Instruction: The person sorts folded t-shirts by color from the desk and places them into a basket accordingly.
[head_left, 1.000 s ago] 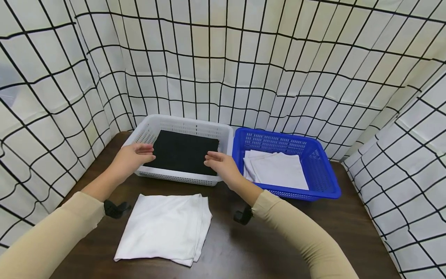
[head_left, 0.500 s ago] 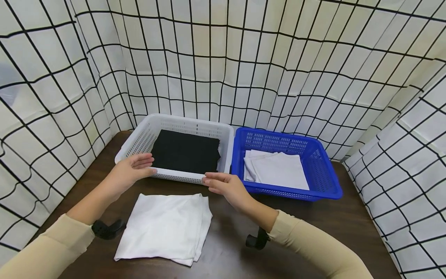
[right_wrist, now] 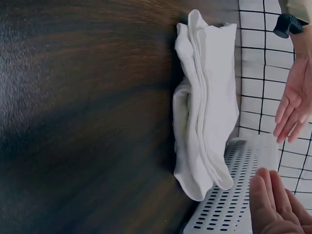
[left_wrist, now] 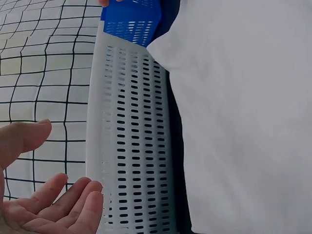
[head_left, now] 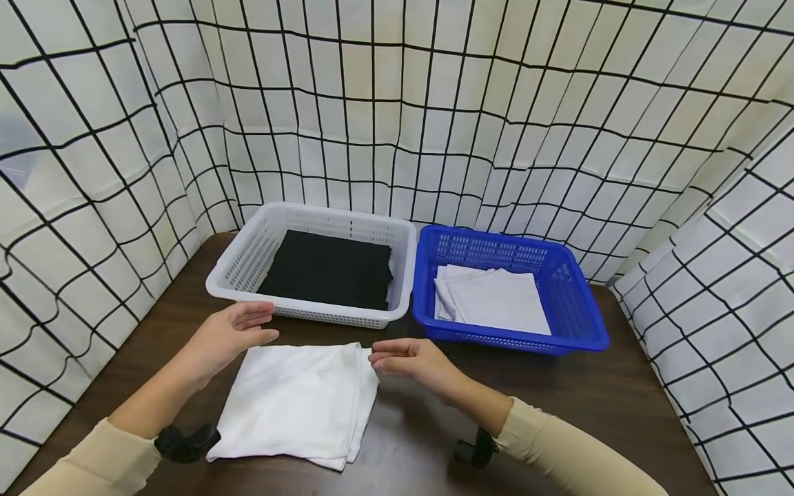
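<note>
Folded white cloth (head_left: 288, 413) is lying on the worktop (head_left: 589, 386), roughly 5 o'clock from the left hand (head_left: 232, 337) and 8 o'clock from the right hand (head_left: 422, 362). Both hands have fingers loosely stretched out, near its far corners. White basket (head_left: 335, 313) sits at its 12.

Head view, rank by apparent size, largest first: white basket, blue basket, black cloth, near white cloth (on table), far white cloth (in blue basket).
1. White basket, blue basket, near white cloth: too alike to rank; that cloth lies nearer the camera.
2. Black cloth
3. Far white cloth, somewhat smaller
</note>
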`<state>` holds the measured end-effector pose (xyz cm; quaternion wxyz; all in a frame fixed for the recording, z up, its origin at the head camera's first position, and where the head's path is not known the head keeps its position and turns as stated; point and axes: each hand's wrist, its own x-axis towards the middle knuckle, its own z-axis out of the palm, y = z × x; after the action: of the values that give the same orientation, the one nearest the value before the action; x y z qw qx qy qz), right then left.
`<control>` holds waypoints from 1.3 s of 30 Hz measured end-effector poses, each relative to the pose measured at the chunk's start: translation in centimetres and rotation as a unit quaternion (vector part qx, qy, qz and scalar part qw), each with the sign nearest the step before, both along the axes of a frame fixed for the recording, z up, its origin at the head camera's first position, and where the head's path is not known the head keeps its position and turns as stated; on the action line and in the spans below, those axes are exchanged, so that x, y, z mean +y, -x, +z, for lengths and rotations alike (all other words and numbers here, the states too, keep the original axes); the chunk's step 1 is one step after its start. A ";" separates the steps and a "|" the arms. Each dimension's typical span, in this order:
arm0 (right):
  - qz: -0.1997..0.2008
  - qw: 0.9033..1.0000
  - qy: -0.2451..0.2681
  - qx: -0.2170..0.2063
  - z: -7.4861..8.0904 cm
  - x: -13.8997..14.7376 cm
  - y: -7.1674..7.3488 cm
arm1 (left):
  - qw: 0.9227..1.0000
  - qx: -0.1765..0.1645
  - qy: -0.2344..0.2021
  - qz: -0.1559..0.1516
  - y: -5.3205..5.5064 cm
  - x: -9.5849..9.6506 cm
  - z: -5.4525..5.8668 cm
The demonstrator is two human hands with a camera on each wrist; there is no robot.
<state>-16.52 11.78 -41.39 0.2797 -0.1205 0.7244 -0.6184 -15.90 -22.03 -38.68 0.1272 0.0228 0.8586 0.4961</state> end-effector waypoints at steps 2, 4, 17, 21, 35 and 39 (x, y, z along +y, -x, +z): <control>0.008 1.000 0.004 -0.011 -0.3 0.1 -0.1 | 1.000 -0.003 0.001 0.006 -0.3 0.0 -0.3; 0.013 1.000 0.009 -0.025 -0.6 0.2 -0.3 | 1.000 -0.006 0.000 0.007 -0.7 -0.2 -0.5; 0.023 0.993 -0.075 -0.089 -2.1 0.7 -1.2 | 0.999 -0.037 0.014 0.023 -2.6 -1.8 -2.7; 0.028 0.988 -0.089 -0.120 -2.5 1.1 -1.0 | 0.999 -0.038 0.023 0.028 -2.9 -2.2 -3.2; 0.013 0.984 -0.038 -0.175 -3.6 0.7 -0.7 | 0.997 -0.060 0.024 0.050 -3.4 -3.4 -4.6; -0.001 0.981 -0.021 -0.191 -3.9 0.5 -0.7 | 0.995 -0.072 0.027 0.057 -3.4 -3.6 -5.1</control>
<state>-15.86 12.33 -45.28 0.4148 0.0066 0.6709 -0.6146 -12.53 -25.64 -43.76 0.1613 -0.0652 0.8603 0.4792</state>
